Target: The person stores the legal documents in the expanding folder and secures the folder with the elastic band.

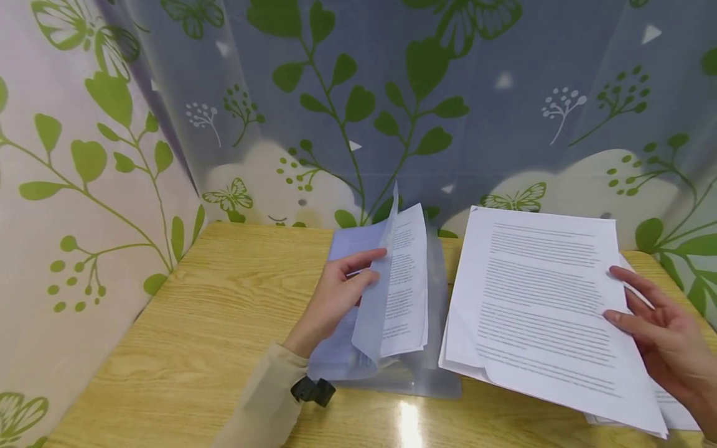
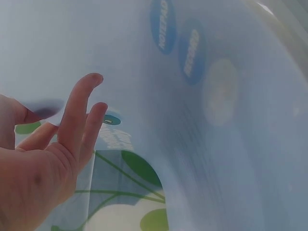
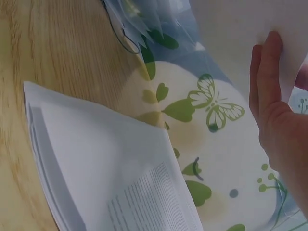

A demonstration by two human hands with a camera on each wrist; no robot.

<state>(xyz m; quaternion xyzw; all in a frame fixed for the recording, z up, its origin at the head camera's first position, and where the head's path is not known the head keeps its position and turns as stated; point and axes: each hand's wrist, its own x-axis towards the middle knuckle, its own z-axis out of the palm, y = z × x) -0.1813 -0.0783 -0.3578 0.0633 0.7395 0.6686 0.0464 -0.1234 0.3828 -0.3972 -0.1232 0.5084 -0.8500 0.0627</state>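
Observation:
My left hand [image 1: 336, 292] is at the raised translucent cover [image 1: 376, 305] of a plastic folder, thumb and fingertips at its edge. Up close in the left wrist view, the frosted cover [image 2: 202, 159] carries blue oval labels, and the fingers of that hand [image 2: 53, 163] are only slightly bent. Printed sheets [image 1: 406, 292] lie inside the folder, right of the cover. My right hand [image 1: 666, 336] grips a stack of printed paper [image 1: 540, 305] by its right edge, thumb on the front. The stack is tilted up beside the folder.
More printed sheets [image 1: 674, 407] lie on the wooden table [image 1: 185, 330] under the held stack. A patterned curtain [image 1: 482, 112] with leaves and butterflies hangs behind the table, with a similar one [image 1: 73, 205] along the left. A small black device [image 1: 313, 391] is strapped to the left wrist.

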